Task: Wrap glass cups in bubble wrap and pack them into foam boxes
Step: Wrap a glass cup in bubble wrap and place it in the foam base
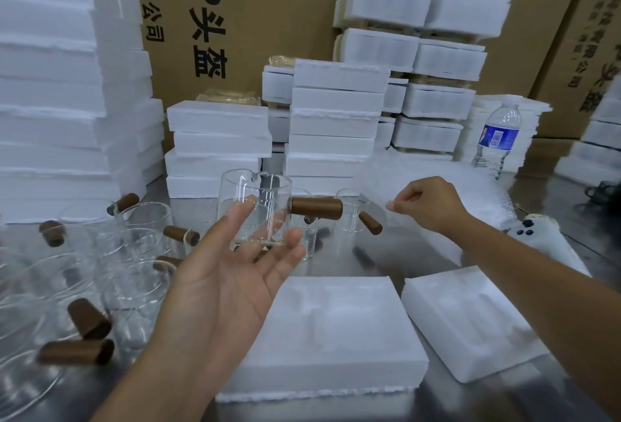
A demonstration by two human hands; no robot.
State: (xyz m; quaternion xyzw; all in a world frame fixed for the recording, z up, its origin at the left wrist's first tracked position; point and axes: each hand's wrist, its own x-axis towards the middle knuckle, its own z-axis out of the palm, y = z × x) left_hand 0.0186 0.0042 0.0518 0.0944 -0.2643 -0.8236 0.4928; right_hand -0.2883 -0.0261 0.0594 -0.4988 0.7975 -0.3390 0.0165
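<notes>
Progress: early | glass cup (254, 210) is carried unwrapped on left hand (228, 273), fingers straight | bubble wrap sheet (379, 179) is pinched by right hand (426, 203) | near foam boxes (322, 354) are left unfilled

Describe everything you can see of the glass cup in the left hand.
The glass cup is clear, cylindrical and empty, with a small pour spout in its rim and a brown, wooden-looking handle sticking out sideways to the right. It stands roughly upright, unwrapped, above the table, its base on the fingertips of the left hand, thumb against its wall. The right hand, pinching bubble wrap, does not touch it.
</notes>
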